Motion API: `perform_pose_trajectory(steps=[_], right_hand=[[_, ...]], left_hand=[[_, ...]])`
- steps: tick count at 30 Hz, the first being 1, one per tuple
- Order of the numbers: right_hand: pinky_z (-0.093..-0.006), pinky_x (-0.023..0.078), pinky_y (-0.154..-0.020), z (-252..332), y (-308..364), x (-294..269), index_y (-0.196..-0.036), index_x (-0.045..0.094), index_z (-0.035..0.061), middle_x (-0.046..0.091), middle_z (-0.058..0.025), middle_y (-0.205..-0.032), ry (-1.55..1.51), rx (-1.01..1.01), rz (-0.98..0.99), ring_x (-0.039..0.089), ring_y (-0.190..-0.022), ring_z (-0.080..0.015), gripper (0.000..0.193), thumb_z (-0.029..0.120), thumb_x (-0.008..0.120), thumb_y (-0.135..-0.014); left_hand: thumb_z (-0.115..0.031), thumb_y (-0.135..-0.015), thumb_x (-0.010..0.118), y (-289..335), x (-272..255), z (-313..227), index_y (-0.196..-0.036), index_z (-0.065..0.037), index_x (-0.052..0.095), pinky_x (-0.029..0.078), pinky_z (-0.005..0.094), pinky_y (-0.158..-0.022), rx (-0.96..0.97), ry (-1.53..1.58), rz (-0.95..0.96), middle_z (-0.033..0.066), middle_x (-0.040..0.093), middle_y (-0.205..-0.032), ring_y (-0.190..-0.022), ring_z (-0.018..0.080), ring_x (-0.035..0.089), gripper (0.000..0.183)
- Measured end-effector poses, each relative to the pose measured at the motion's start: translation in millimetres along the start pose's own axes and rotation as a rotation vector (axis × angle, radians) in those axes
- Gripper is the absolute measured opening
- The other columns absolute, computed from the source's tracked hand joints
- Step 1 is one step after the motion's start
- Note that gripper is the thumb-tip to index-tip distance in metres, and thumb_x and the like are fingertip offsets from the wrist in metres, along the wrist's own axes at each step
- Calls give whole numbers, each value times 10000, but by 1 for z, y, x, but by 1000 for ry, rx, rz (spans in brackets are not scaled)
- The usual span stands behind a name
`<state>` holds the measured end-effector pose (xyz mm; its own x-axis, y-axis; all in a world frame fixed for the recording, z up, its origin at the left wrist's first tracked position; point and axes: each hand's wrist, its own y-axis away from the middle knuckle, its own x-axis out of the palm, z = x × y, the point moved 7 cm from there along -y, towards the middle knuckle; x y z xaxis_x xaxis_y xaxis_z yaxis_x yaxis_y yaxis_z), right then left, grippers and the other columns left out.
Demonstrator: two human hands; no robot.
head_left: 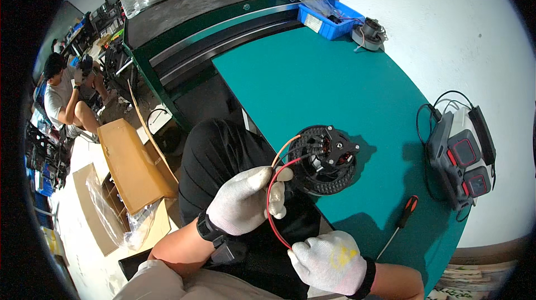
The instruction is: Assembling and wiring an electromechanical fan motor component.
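Pinching the red wire (271,221) between fingers of left hand (243,198) and right hand (329,261), probably steadying its curve, beside the black motor (312,180) at the tabletop (318,88)'s left edge.

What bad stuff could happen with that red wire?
If the right hand pulls the red wire hard, it might come loose or drag the round black motor-like unit off the green table. The right forearm might also bump the screwdriver lying nearby.

1 head fisheye: close above hands (237,204) (332,262), facing down across tabletop (312,85).
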<state>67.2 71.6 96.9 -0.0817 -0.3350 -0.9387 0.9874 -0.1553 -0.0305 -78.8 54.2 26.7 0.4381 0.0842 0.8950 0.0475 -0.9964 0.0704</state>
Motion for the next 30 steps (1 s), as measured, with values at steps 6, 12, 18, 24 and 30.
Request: perform_pose_trajectory(steps=[6, 12, 18, 24, 30], right_hand=[[-396, 487, -473, -4, 1, 7, -718, 590, 145, 565, -51, -580, 46, -1, -8, 625, -497, -250, 257, 250, 711, -919], [-397, 491, -471, -4, 2, 7, -713, 586, 148, 582, -53, -582, 71, -5, -23, 630, -490, -252, 265, 255, 708, -921], [-399, 499, -476, -6, 0, 9, -715, 592, 146, 585, -53, -579, 52, 6, 14, 631, -489, -260, 267, 263, 703, -927], [-391, 496, -464, -4, 1, 3, -718, 594, 146, 580, -48, -573, 50, -13, -25, 627, -483, -248, 268, 261, 700, -935], [-390, 501, -474, -4, 2, 3, -727, 593, 137, 580, -52, -585, 49, -3, -3, 632, -496, -253, 266, 256, 698, -940]], left_hand=[[-377, -1122, 492, -3, 7, -1, -1242, 8, 581, 408, 305, -591, -87, 149, 75, 32, 629, -834, -619, 125, 504, 413], [-364, -1138, 459, -3, 3, 0, -1279, 49, 600, 356, 286, -534, -48, 109, 23, 53, 615, -766, -556, 122, 453, 458], [-355, -1138, 449, 1, 9, 1, -1256, 64, 608, 344, 282, -528, -11, 109, 37, 54, 611, -754, -535, 115, 426, 464], [-427, -1123, 448, 1, 9, 5, -1132, -35, 605, 368, 295, -577, 30, 42, 24, 21, 571, -829, -591, 121, 452, 423], [-423, -1123, 447, 13, 7, 21, -1023, -65, 571, 440, 367, -693, -4, 256, 38, 45, 550, -850, -721, 194, 547, 392]])
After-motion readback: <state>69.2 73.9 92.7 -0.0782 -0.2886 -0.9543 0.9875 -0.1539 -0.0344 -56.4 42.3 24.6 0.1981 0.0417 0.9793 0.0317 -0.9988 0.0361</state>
